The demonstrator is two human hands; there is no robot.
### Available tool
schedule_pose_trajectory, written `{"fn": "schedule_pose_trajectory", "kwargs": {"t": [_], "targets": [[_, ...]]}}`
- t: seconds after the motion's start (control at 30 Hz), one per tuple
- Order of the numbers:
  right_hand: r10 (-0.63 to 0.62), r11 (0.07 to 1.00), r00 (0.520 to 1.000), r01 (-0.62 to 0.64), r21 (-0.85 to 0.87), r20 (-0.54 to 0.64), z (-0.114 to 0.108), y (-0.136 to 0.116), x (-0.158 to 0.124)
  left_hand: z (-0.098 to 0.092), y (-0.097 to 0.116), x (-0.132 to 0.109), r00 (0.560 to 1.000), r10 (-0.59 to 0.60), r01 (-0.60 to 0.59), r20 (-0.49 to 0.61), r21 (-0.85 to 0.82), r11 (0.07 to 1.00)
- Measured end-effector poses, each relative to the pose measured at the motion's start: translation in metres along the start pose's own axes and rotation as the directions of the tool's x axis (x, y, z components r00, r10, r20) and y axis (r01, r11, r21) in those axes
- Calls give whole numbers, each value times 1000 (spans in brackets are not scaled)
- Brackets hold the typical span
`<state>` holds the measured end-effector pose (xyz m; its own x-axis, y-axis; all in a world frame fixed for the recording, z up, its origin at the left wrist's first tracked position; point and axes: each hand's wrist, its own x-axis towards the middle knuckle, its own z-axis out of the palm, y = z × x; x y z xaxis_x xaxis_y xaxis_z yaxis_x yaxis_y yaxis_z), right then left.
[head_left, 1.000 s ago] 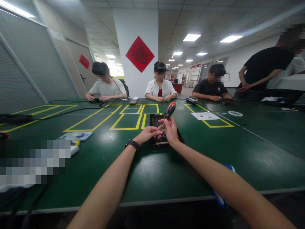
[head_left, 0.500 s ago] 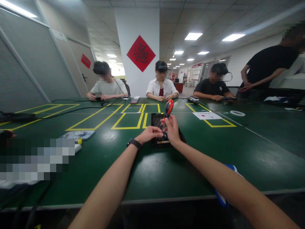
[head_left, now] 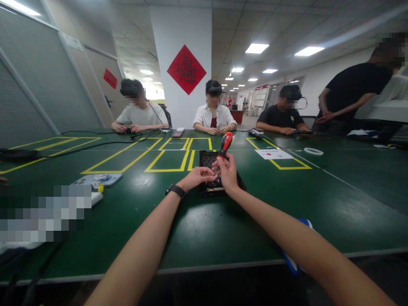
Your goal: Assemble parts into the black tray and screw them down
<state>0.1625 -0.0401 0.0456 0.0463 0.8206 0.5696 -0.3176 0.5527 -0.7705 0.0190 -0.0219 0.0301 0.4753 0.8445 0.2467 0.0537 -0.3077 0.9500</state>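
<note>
My right hand (head_left: 228,172) is closed around a red and black screwdriver (head_left: 226,143), which is tilted with its handle up and its shaft pointing down. Close to the lower end of the shaft, the fingers of my left hand (head_left: 199,177) are pinched together. Whatever they hold is too small to make out. Under both hands an open black case (head_left: 205,158) lies on the green table, its inside partly covered by my fingers. A dark band circles my left wrist.
Yellow tape outlines mark the green table (head_left: 197,238). A white sheet (head_left: 274,154) and a white ring (head_left: 313,151) lie to the right, a pale printed flat item (head_left: 110,179) to the left. Black cables (head_left: 89,148) cross the left side. Several people sit or stand opposite.
The view has turned slightly, so the scene sits a little further left. Both hands stay over the black case, and the screwdriver remains in my right hand.
</note>
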Motion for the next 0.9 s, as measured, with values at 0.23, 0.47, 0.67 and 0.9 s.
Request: {"fn": "schedule_pose_trajectory", "kwargs": {"t": [0.23, 0.47, 0.67, 0.9], "targets": [[-28, 1000, 1000, 28, -13, -13, 2, 0, -1, 1, -4, 1, 1000, 16, -15, -25, 22, 1000], [31, 999, 997, -28, -37, 74, 1, -4, -3, -1, -5, 2, 1000, -4, 4, 13, 16, 1000], [43, 999, 995, -41, -22, 90, 0, -2, -4, -2, -2, -1, 998, 4, -4, 56, 4, 1000], [68, 998, 995, -69, 14, 74, 1, 0, -2, -2, -4, 1, 998, 9, -8, 59, -6, 1000]]}}
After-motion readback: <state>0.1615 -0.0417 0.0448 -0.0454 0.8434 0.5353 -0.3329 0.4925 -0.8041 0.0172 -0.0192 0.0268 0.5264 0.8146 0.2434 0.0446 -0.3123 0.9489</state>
